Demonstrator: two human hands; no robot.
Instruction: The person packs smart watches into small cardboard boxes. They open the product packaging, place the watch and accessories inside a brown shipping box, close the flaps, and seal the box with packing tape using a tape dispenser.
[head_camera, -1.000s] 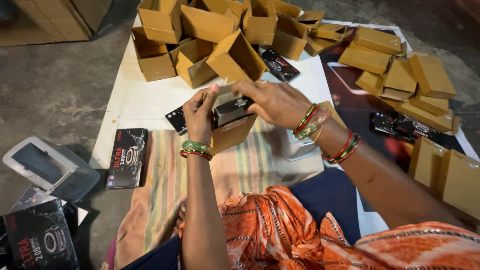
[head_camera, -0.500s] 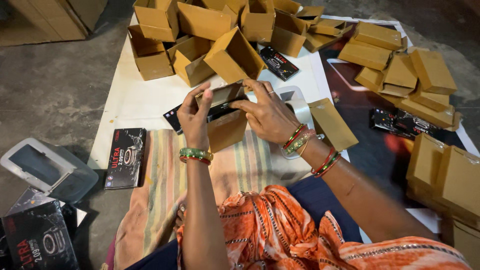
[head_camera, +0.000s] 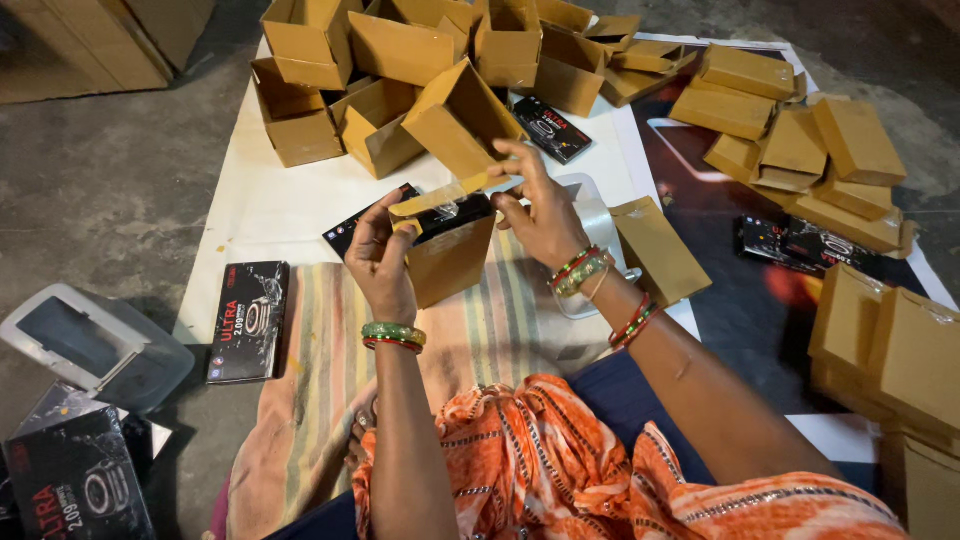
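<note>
My left hand (head_camera: 382, 258) grips the left side of a small brown cardboard box (head_camera: 450, 258) held upright over a striped cloth (head_camera: 330, 380). A black product box (head_camera: 455, 210) sits inside it, its top showing at the opening. My right hand (head_camera: 540, 210) pinches the box's top flap (head_camera: 440, 195) at the right edge and steadies the box. Both wrists wear green and red bangles.
Several open brown boxes (head_camera: 380, 70) are piled at the far side on a white sheet (head_camera: 270, 200). Closed brown boxes (head_camera: 790, 130) lie at the right, and more stand at the right edge (head_camera: 890, 350). Black product boxes (head_camera: 248, 320) lie nearby. A clear plastic tray (head_camera: 90, 345) rests at left.
The black product box has gone deeper into the brown box. My right hand has moved up to the top flap, and the box sits a little lower and more upright.
</note>
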